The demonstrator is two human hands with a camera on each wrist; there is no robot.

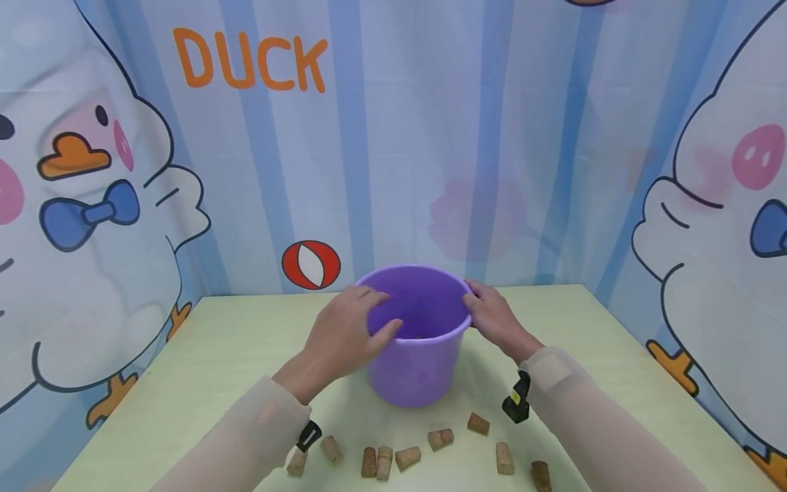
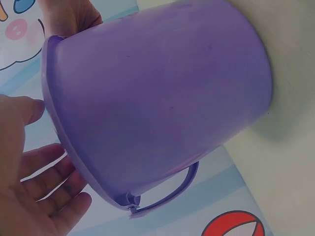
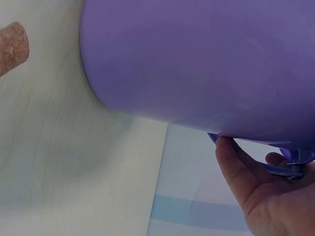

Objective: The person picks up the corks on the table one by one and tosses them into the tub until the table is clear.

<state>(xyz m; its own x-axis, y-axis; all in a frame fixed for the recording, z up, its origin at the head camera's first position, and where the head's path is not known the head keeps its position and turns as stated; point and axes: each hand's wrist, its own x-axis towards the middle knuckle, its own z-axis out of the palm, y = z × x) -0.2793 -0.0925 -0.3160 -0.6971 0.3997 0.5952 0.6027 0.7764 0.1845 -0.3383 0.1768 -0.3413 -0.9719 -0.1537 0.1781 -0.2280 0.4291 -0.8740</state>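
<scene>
A purple plastic bucket (image 1: 413, 376) stands upright on the table. My right hand (image 1: 494, 316) grips its right rim, thumb over the edge and fingers on the outside. In the right wrist view, those fingers lie around the bucket's handle (image 3: 278, 169), close against the wall. My left hand (image 1: 344, 333) is at the left rim with thumb and fingers spread apart. Seen from the left wrist, its thumb is right at the rim and the other fingers are loosely extended. Much of the bucket's inner floor is hidden by its front wall.
Several wine corks lie along the near part of the table (image 1: 184, 410), including one cork (image 1: 440, 439) in front of the bucket and another (image 1: 505, 458) near my right sleeve. A duck-printed curtain (image 1: 406, 137) hangs behind the table's far edge.
</scene>
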